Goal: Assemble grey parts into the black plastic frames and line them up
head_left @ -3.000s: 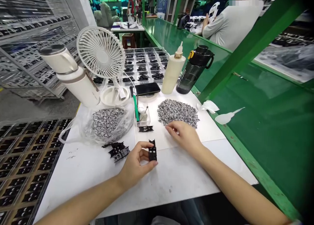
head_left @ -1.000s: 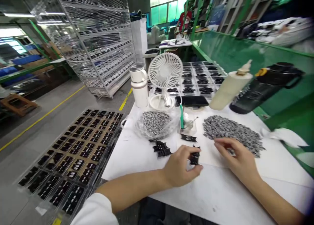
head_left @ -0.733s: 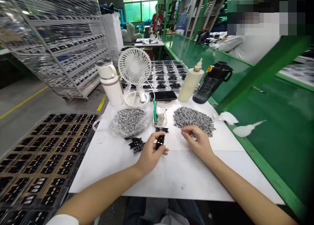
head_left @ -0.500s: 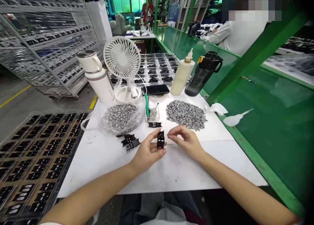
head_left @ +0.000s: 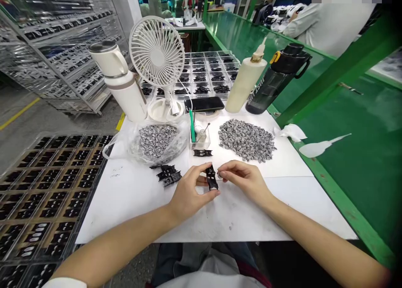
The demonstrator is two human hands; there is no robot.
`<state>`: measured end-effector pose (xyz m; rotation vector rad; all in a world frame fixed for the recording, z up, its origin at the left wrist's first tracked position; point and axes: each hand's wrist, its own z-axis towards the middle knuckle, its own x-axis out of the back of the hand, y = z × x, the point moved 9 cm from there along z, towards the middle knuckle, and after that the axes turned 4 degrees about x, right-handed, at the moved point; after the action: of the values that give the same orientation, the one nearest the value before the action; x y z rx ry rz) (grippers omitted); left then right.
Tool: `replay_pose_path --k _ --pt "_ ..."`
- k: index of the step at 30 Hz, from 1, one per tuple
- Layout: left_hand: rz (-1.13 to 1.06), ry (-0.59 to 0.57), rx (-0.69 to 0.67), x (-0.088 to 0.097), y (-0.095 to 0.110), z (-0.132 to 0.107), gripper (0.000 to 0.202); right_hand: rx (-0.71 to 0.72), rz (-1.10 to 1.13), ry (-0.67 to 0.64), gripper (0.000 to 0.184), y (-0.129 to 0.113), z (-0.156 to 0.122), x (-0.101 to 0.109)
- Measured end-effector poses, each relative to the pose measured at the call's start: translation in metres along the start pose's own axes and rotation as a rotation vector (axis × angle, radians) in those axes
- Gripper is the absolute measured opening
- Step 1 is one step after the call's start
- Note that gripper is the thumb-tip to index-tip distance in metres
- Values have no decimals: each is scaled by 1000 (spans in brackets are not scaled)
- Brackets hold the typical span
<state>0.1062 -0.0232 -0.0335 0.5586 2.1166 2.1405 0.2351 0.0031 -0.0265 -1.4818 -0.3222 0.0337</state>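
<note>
Left hand [head_left: 191, 190] is pinching the black part [head_left: 211, 179], likely light and stiff, by its ends, seemingly the best hold; right hand [head_left: 246, 180] is pinching a small grey piece [head_left: 219, 175].

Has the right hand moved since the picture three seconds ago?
Yes: against the grey pile, the right hand has moved away and leftward, toward the black part in the left hand.
</note>
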Motion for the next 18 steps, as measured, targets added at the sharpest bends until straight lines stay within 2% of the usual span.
replay_pose_path --k 4,10,15,18 --pt "-12 -17 -9 -2 1 0 60 116 -115 6 13 -9 -2 2" --pt "78 -17 -33 -4 3 -1 59 175 -215 -13 9 -12 -5 -1" --pt "115 1 -59 -3 5 -1 60 328 -319 -35 3 -29 -8 -10" --pt "117 -3 -58 -4 4 -1 61 349 -352 -55 2 -31 -9 -15"
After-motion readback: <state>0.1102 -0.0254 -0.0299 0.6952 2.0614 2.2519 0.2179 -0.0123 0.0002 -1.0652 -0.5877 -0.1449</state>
